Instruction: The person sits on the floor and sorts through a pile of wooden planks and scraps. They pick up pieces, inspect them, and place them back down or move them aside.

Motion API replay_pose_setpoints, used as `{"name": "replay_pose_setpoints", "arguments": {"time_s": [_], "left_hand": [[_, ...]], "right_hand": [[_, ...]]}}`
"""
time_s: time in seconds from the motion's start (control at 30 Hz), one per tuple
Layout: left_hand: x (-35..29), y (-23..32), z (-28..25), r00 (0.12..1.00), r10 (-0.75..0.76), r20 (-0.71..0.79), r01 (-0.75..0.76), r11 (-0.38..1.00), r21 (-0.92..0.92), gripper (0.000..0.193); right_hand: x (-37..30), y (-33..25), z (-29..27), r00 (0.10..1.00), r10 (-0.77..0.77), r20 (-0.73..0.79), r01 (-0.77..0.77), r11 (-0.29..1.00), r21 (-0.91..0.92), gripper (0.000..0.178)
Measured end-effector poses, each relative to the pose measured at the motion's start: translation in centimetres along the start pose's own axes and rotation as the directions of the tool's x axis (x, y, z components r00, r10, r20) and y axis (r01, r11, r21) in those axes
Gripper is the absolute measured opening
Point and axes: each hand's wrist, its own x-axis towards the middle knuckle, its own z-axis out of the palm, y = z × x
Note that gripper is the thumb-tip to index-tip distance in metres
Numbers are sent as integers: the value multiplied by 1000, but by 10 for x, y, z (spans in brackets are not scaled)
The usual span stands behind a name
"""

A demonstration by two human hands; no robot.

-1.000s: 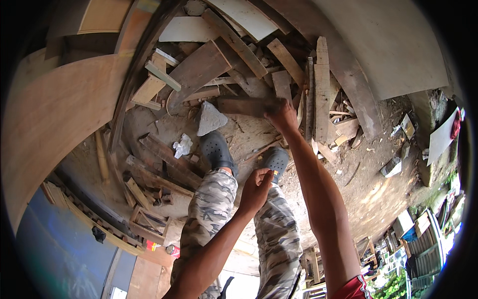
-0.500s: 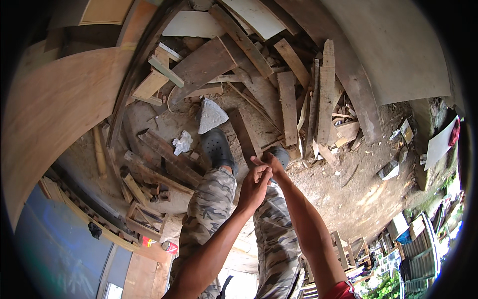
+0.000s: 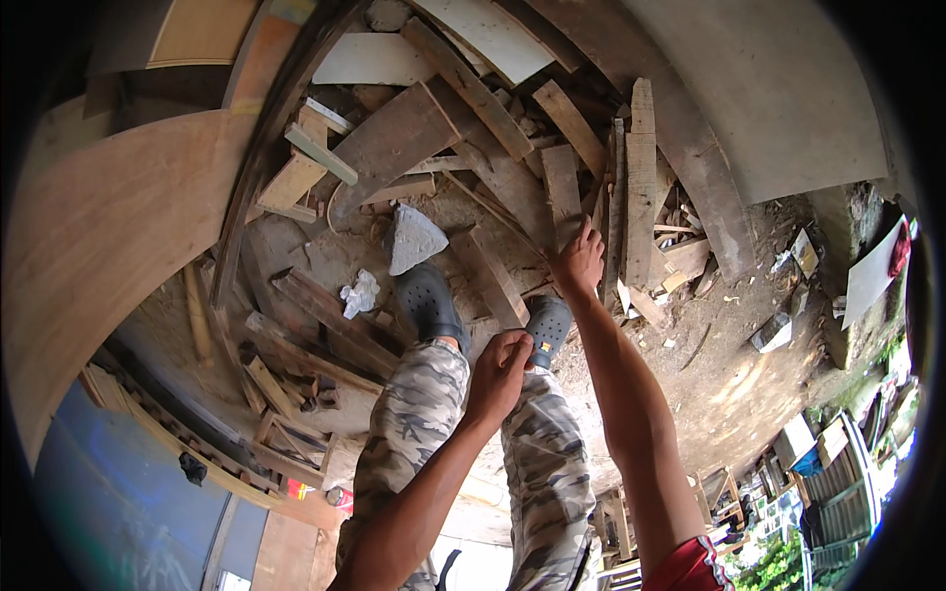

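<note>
Brown plank [image 3: 562, 190] at our part-open right hand [image 3: 578, 262], hold unclear, we are holding our left hand [image 3: 500, 376] curled, contents hidden.

Grey angular block [image 3: 418, 240] — on the ground [image 3: 719, 369], near a crumpled white wad [image 3: 361, 294]. Green foliage [image 3: 774, 568] — lower right.

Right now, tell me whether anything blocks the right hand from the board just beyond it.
Nothing visible stands between the right hand and the board; its fingers overlap the near end in the picture, though contact is unclear. The narrow plank lies to the right, not between.
</note>
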Motion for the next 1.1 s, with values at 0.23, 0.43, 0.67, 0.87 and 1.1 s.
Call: {"name": "replay_pose_setpoints", "arguments": {"time_s": [0.23, 0.43, 0.67, 0.87, 1.1], "left_hand": [[-2, 0, -6, 999, -33, -35, 32, 999, -36, 43], [-1, -1, -4, 995, 39, -88, -38, 999, 16, 45], [1, -8, -4, 979, 168, -112, -136, 958, 252, 53], [-12, 8, 1, 984, 114, 138, -131, 984, 120, 83], [3, -15, -6, 987, 154, 53, -152, 988, -37, 76]], "right_hand": [[16, 16, -1, 981, -150, 125, 104, 942, 319, 44], [-30, 43, -13, 775, -245, 583, -590, 52, 806, 44], [-67, 43, -25, 773, -373, 514, -634, -407, 658, 58], [-101, 10, -42, 751, -442, 490, -642, -317, 698, 59], [-102, -10, -24, 735, -307, 604, -619, 58, 783, 68]]}}
